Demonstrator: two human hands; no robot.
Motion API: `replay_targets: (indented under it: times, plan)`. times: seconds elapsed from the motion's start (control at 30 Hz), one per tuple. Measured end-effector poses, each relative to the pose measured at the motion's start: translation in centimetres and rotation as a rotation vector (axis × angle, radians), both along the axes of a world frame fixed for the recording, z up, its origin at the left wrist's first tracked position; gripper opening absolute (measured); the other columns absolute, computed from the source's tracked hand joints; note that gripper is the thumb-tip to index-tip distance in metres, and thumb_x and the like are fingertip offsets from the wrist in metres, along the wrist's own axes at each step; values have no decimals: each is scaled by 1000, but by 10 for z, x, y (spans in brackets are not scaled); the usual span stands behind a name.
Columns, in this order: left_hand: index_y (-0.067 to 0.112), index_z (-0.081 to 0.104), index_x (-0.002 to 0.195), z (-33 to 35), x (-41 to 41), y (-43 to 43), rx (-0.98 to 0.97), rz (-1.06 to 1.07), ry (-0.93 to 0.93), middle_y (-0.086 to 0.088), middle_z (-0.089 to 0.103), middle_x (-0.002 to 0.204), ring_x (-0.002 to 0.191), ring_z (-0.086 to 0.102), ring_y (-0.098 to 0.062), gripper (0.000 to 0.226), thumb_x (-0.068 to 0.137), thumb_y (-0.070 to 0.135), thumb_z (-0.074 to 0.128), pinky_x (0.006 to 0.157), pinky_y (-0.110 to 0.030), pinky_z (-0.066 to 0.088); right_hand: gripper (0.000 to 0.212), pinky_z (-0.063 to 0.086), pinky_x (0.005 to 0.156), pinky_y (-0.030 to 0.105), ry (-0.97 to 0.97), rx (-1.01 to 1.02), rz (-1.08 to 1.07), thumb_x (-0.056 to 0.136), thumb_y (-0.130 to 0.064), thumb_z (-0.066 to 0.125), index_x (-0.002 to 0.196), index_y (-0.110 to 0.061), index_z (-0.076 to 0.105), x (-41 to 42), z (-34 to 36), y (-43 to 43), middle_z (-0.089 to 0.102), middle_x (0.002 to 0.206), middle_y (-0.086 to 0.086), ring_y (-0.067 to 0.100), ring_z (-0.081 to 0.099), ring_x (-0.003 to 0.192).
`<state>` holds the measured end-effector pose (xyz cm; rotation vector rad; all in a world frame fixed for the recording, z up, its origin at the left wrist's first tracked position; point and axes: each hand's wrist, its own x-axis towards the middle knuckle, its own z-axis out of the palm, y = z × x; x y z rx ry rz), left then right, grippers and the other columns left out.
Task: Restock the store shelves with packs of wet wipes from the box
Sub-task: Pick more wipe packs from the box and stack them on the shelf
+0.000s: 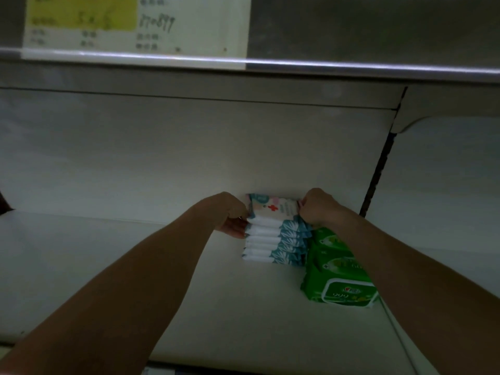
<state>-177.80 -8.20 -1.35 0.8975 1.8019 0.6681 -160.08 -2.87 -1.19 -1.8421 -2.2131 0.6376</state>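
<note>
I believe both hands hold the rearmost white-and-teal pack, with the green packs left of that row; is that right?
Not quite: the head view shows the green packs right of that row, not left. The left hand and right hand do hold the rearmost white-and-teal pack.

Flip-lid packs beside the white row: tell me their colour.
Bright green packs, white-rimmed lid; best seen in the head view.

Glossy plastic wipe packs (273, 231) on a smooth, matt shelf (135, 266).
</note>
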Motion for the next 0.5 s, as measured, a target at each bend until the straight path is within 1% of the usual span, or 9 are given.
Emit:
replay_targets:
  times: [0.03, 0.07, 0.17, 0.3, 0.33, 0.4, 0.43, 0.5]
  plan:
    - [-3, 55, 77, -1, -2, -1, 1, 12, -6, -12, 64, 58, 64, 57, -22, 20, 97, 3, 53, 83, -38, 54, 33, 33, 44, 21, -2, 9, -1, 91, -3, 54, 62, -13, 41, -1, 0, 0, 43, 65, 5, 13, 41, 54]
    - [-3, 55, 77, -3, -4, -1, 3, 20, -8, -12, 64, 59, 64, 58, -22, 20, 96, 1, 53, 85, -38, 53, 33, 32, 44, 21, -7, 20, -3, 91, -3, 54, 63, -13, 41, -2, 0, -1, 42, 65, 5, 13, 40, 54]
    - [-3, 56, 76, -6, -7, -3, 7, 34, -10, -15, 60, 73, 65, 58, -22, 18, 94, -3, 55, 88, -37, 52, 32, 31, 45, 21, -27, 36, -7, 90, -2, 55, 64, -13, 40, -4, 1, -2, 41, 66, 5, 13, 40, 55]
    - [-4, 56, 77, -4, -7, -2, 14, 14, 18, -15, 59, 74, 65, 57, -23, 16, 94, -3, 54, 89, -38, 51, 32, 31, 44, 21, -63, 40, -5, 90, -3, 56, 64, -13, 40, -5, 3, -4, 42, 66, 4, 13, 40, 55]
    - [-5, 56, 81, -2, -6, -1, 19, 8, 24, -17, 59, 75, 65, 58, -25, 14, 94, -2, 54, 89, -40, 52, 32, 31, 43, 21, -68, 42, -2, 90, -4, 56, 64, -13, 41, -4, 3, -4, 42, 66, 4, 13, 40, 54]
    - [-3, 55, 87, 3, -4, 2, 39, -2, 46, -20, 60, 78, 66, 60, -28, 14, 96, 7, 54, 80, -42, 56, 33, 30, 43, 22, -78, 49, 6, 90, -5, 56, 62, -12, 41, -3, 5, -5, 42, 64, 4, 13, 40, 53]
    - [-1, 53, 87, 5, -3, 2, 45, -8, 49, -20, 60, 80, 67, 60, -29, 18, 98, 14, 53, 75, -44, 55, 34, 30, 43, 22, -87, 57, 7, 90, -5, 56, 61, -12, 40, -3, 6, -6, 41, 63, 4, 13, 39, 52]
    - [2, 51, 90, 9, -2, 2, 47, -25, 28, -21, 60, 84, 70, 61, -32, 26, 98, 26, 53, 72, -45, 54, 36, 28, 43, 22, -106, 77, 12, 90, -4, 54, 60, -14, 38, -1, 7, -8, 39, 62, 3, 13, 38, 52]
